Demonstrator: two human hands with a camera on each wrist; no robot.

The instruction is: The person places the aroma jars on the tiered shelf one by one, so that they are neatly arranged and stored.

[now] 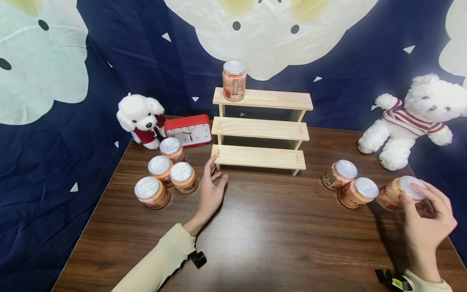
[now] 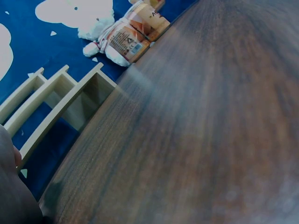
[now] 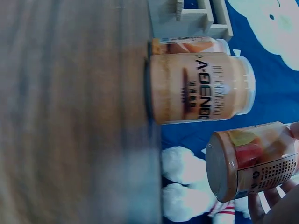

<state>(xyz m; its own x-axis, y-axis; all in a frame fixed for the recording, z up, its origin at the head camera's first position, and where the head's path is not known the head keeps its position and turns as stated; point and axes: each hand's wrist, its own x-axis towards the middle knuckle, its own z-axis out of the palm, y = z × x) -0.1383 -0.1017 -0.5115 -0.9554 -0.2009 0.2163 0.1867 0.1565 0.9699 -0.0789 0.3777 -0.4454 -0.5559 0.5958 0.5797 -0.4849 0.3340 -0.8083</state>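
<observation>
My right hand (image 1: 430,219) grips a labelled jar (image 1: 395,194) by its silvery lid. In the right wrist view that jar (image 3: 257,161) hangs tilted, its base off the table. Two similar jars, a nearer one (image 1: 359,192) and a farther one (image 1: 339,174), stand to its left. My left hand (image 1: 211,194) is at the left end of a three-step wooden shelf (image 1: 259,157), fingers extended and a fingertip at the lowest step. Whether it presses on the wood I cannot tell. On the top step, at the left, stands another jar (image 1: 234,83).
Several jars (image 1: 152,192) cluster left of my left hand. Behind them are a red alarm clock (image 1: 189,132) and a white plush dog (image 1: 142,119). A white teddy bear (image 1: 412,117) sits at the right rear. Dark blue cloth (image 1: 153,61) hangs around the brown table (image 1: 255,231).
</observation>
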